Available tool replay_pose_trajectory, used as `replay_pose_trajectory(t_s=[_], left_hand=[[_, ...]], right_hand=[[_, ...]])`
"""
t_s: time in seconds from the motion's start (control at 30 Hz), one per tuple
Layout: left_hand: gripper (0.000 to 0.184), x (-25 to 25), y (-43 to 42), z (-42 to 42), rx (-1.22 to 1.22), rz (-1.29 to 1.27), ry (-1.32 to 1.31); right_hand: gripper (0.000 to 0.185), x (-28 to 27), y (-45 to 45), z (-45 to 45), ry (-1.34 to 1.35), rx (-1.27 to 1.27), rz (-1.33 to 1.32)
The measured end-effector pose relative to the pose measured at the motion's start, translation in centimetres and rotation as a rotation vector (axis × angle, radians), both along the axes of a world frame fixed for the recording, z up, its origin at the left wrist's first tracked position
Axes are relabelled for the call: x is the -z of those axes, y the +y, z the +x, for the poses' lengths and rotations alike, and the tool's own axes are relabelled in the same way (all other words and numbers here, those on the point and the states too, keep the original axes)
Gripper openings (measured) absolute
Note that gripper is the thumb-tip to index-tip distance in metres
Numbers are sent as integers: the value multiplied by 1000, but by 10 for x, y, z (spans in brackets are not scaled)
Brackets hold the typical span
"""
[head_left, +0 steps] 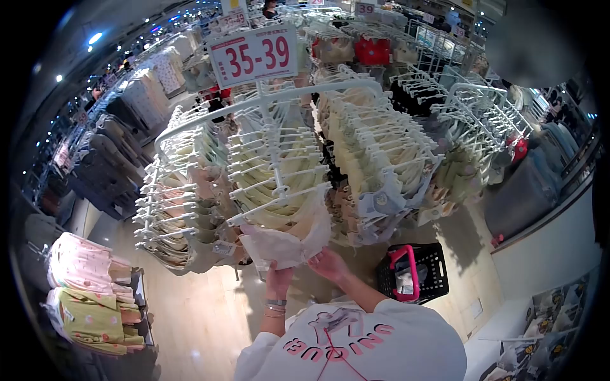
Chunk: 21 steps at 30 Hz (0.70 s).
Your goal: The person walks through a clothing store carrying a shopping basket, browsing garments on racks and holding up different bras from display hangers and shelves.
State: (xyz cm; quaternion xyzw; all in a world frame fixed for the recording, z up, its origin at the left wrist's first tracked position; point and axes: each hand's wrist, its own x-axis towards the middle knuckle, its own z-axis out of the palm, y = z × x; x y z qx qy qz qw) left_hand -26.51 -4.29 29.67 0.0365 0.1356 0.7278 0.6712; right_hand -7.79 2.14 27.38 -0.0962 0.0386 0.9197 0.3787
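A pale pinkish-white bra (284, 246) hangs from a white hanger at the front of the rack's middle row. My left hand (278, 277), with a watch and bracelets at the wrist, grips the lower edge of its left cup. The fingers of my right hand (328, 264) pinch the bra's lower right side. Parts of the fingers on both hands are hidden by the fabric. Behind it, several cream and yellowish bras (273, 190) hang closely along the same arm of the rack.
The white rack (279, 95) carries a price sign (254, 56) reading 35-39. More bras hang in rows on both sides. A black basket with a pink handle (438, 274) stands on the floor at right. Folded-looking pink and green garments (86, 317) hang at lower left.
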Motion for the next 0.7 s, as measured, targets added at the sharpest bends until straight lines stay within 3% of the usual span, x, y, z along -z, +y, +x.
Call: replay_pose_trajectory(t_s=[0.37, 0.7], left_hand=[[44, -14, 14, 2, -77, -141, -27], [49, -23, 25, 8, -15, -26, -56]], right_hand=[[47, -34, 15, -1, -65, -1, 185], [51, -57, 27, -5, -224, 139, 175]])
